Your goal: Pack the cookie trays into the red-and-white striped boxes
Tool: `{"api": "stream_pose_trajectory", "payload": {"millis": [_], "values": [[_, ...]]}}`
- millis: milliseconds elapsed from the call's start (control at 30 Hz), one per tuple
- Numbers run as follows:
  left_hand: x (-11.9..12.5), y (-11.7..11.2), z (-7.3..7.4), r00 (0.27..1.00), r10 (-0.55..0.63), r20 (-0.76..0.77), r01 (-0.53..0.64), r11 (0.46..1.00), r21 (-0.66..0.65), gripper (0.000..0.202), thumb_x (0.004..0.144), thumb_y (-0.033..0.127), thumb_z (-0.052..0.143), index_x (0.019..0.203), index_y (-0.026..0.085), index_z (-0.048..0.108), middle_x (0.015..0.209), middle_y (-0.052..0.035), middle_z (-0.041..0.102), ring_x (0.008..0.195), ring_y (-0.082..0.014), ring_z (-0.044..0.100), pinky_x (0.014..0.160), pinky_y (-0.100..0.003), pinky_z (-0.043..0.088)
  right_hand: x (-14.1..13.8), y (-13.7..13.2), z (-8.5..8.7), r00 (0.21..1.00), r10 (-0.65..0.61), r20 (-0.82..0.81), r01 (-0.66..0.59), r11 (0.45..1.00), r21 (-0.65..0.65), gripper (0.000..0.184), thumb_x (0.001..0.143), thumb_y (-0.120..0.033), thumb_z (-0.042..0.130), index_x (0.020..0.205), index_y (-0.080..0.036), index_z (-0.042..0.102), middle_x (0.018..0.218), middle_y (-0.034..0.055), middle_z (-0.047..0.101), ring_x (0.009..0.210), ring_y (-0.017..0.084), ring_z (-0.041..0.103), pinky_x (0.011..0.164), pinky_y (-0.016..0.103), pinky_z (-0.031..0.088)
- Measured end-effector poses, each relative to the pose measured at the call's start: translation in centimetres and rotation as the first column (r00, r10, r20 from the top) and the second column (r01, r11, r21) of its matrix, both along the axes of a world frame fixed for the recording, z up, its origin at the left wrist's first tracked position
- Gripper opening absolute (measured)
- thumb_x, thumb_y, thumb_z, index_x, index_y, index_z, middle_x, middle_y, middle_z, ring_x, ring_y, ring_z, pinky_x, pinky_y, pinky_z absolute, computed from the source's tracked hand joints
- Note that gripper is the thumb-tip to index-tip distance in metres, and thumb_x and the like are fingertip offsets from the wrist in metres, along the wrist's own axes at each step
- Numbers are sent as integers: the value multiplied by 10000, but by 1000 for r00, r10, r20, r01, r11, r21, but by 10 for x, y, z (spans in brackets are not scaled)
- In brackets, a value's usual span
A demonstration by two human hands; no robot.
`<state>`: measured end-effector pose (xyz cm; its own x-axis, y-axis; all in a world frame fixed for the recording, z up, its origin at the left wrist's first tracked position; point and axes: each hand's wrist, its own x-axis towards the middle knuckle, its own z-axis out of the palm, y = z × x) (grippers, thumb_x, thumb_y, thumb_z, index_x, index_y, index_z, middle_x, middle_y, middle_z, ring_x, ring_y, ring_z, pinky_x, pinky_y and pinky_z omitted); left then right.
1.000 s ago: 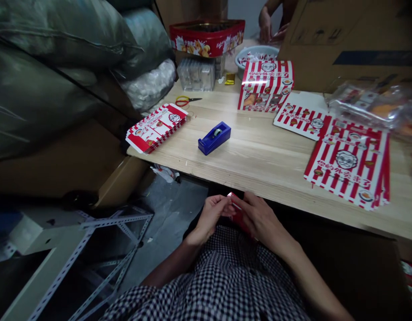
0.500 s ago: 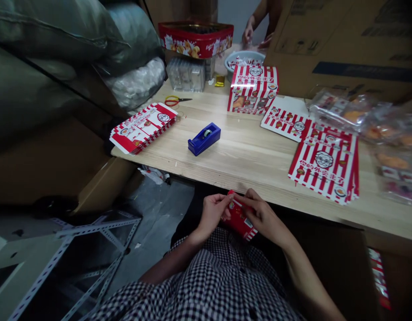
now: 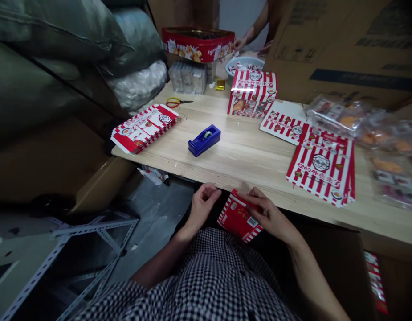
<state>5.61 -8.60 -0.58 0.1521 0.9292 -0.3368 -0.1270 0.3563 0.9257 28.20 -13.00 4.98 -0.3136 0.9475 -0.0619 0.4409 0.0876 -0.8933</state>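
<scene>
My right hand [image 3: 267,213] grips the upper right edge of a red and white striped carton [image 3: 237,216], which is tilted over my lap below the table's front edge. A barcode shows on its red face. To the left, apart from the carton, is my left hand [image 3: 203,204], thumb and fingertips pinched together; whatever they hold, if anything, is too small to make out. On the table ahead of both hands sits a blue tape dispenser [image 3: 204,140] with a roll in it.
A stack of flat striped cartons [image 3: 145,128] lies at the left, near scissors [image 3: 179,102]. An assembled striped box [image 3: 252,92] stands at the back. Striped sheets [image 3: 321,165] and clear bagged toys [image 3: 391,171] lie right. Beyond a bowl [image 3: 245,62], another person's hand [image 3: 239,43] shows.
My left hand has come off the carton and moved left, fingers pinched. The right hand still grips the carton, whose face is now more exposed. The other person's hand has shifted left.
</scene>
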Motion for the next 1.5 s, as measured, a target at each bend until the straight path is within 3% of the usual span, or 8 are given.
{"api": "stream_pose_trajectory", "payload": {"millis": [167,433,600,767,1100,1200,1367,1500], "values": [[15,34,3,889,-454,57,433,875,214,346,759,327,802,1067,180,742,1040,-67,751,947,-195,681,912,-317,508,6,8,-6,999,-28,-36,27,1000,-12,426,958,-252,547,1374,-329,602,939,40,550,902,204,569,856,395,512],[29,46,19,932,-338,129,324,939,113,295,817,386,741,1023,176,732,974,-51,751,873,-168,678,827,-260,516,19,-10,7,874,-383,-300,384,921,-55,381,862,-391,731,1220,-270,681,1149,67,675,1056,221,657,927,376,539],[34,47,43,901,-421,109,402,902,157,573,825,337,741,1368,281,563,894,-7,719,778,-144,657,752,-244,510,23,-20,10,787,-467,-403,432,883,-182,303,845,-383,748,1110,-240,718,1114,55,715,967,200,698,827,318,581],[38,47,46,852,-523,-8,516,838,178,241,872,371,679,1037,208,746,976,-50,724,871,-180,654,786,-253,503,27,-30,6,720,-512,-469,405,858,-316,384,834,-345,763,1200,-257,688,1123,38,741,944,192,726,842,323,593],[43,39,39,825,-557,-90,563,800,208,275,908,400,624,1097,220,710,1039,-58,719,918,-198,655,829,-277,502,24,-43,-4,664,-570,-485,484,821,-303,331,831,-358,764,1133,-232,717,1024,34,776,870,182,739,809,324,606],[25,54,44,858,-422,-293,508,778,369,351,907,369,626,1239,260,659,1236,-76,667,1113,-234,619,975,-337,467,18,-44,-16,664,-623,-414,572,780,-255,310,793,-375,796,1058,-218,754,1059,63,773,909,216,737,818,344,605],[-33,136,54,773,343,-534,107,759,642,277,850,313,655,1107,212,668,1298,-126,595,1322,-294,451,1134,-436,305,8,-48,-44,657,-621,-426,542,783,-305,317,775,-412,803,1032,-229,772,1056,89,776,945,272,738,830,409,615],[-53,195,53,761,206,-616,129,881,454,127,798,310,678,776,186,662,888,-74,692,1001,-265,616,922,-377,460,2,-45,-50,576,-675,-461,606,731,-313,323,736,-397,837,1009,-238,769,1083,79,767,966,280,730,858,418,611]]}}
